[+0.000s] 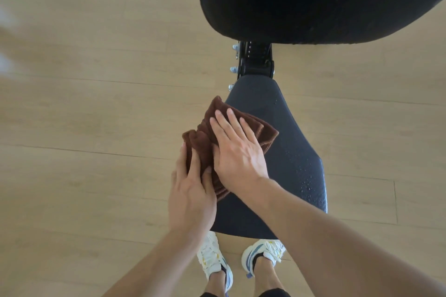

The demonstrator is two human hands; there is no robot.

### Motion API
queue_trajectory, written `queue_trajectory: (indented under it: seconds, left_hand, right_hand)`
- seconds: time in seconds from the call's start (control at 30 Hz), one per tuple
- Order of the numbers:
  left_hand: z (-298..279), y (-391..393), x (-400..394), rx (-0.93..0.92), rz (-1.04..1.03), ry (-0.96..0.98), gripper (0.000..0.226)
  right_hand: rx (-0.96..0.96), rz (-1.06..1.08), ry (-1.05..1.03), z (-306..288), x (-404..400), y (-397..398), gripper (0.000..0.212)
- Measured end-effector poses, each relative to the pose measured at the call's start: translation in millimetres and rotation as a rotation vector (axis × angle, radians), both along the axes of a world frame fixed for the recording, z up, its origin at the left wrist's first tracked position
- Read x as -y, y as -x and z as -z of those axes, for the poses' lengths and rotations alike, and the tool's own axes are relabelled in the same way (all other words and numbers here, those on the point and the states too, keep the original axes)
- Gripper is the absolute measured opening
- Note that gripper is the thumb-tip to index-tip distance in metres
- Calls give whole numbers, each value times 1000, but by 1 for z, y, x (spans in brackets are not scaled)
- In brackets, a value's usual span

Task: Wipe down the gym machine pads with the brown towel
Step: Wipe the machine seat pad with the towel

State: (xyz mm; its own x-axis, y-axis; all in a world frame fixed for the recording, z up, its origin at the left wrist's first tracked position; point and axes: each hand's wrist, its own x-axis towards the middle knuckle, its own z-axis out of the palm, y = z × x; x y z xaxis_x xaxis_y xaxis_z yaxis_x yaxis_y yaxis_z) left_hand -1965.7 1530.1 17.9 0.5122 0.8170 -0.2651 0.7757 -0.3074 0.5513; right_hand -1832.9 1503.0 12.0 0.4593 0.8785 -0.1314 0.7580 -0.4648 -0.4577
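Where seat pad point(287, 152) ends, towel point(263, 135) overhangs

Pale wood-plank floor point(96, 103) fills the scene. At the near edge stand two white sneakers point(214, 263) with blue accents. Silver bolts point(233, 69) stick out left from a black metal bracket point(255, 60) farther off.

The dark padded seat point(293, 149) carries a folded brown terry towel point(261, 134) at its left edge, and water droplets near its right edge.
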Motion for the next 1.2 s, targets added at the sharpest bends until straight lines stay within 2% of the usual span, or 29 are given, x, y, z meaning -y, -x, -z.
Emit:
queue_trajectory:
  seconds: [0.17,0.27,0.4,0.47,0.6,0.63,0.7,0.73,0.77,0.83,0.87,1.03,1.1,1.2]
  left_hand:
    - [1,-41,-37,-51,39,29,52]
    - [-2,-57,-45,-79,50,0,58]
    - [-9,-44,-31,-88,-109,-47,69]
    - [-6,-30,-23,-126,-192,10,73]
    - [-1,-21,-15,-151,-434,184,71]
    - [-1,-22,-14,-148,-438,157,68]
    - [1,-25,-13,-155,-416,86,60]
    - [0,-26,-14,-158,-411,72,58]
    - [0,-27,-13,-159,-407,66,57]
    - [-1,-27,-13,-161,-407,61,56]
    - [-1,-27,-12,-164,-406,63,56]
    - [-1,-28,-12,-195,-377,65,55]
    - [-1,-29,-12,-207,-366,67,57]
    - [-1,-31,-12,-218,-359,60,59]
  right_hand:
    - [43,10,-5,7,-25,-39,53]
    - [59,10,1,11,-32,-58,51]
    - [76,17,31,10,-41,-82,49]
    - [105,40,60,12,-48,-96,48]
    - [362,64,84,5,-59,-98,54]
    - [360,42,90,3,-60,-93,56]
    - [233,89,116,-2,-60,-80,53]
    - [150,146,154,-3,-59,-72,57]
    - [92,182,205,-2,-57,-63,69]
    - [109,164,292,4,-55,-51,93]
    - [129,150,299,6,-56,-49,95]
    - [111,100,151,10,-74,-66,48]
    - [83,55,116,10,-81,-77,41]
    - [48,13,72,10,-81,-88,41]
